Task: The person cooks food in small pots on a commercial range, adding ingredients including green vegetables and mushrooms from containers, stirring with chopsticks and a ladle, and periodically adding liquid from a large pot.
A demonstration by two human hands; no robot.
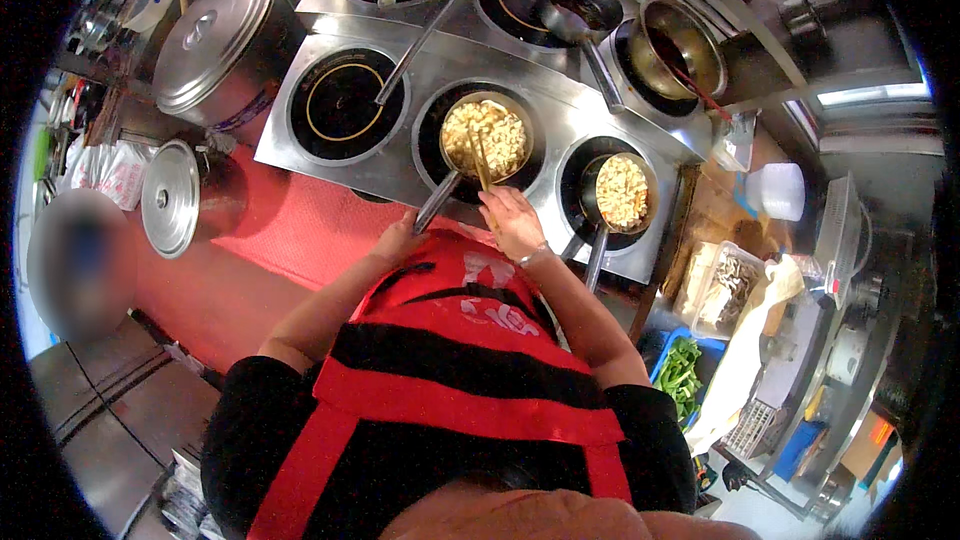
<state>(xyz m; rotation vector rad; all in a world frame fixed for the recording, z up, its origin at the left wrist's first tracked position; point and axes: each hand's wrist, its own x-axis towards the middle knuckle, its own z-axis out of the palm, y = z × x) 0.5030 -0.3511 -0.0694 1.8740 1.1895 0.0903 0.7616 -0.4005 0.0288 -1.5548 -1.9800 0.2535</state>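
My left hand (399, 240) is wrapped around the handle (437, 202) of a metal saucepan on the middle front burner. Pale yellow chunks of food (504, 142) fill this pan. My right hand (514, 222) grips a pair of wooden chopsticks (480, 154), their tips down in the food. To the right, a second pan (654, 191) holds similar pale pieces (622, 191) and sits partly over the right front burner. Its handle (597, 261) points toward me, and no hand is on it.
At the left front lies a bare round burner (330, 109), with a long-handled ladle (431, 34) reaching over its edge. Behind are a dark saucepan (581, 4) and a metal bowl (712, 52). Lidded stockpots (214, 37) stand left. Right are a tub (724, 292) and greens (681, 375).
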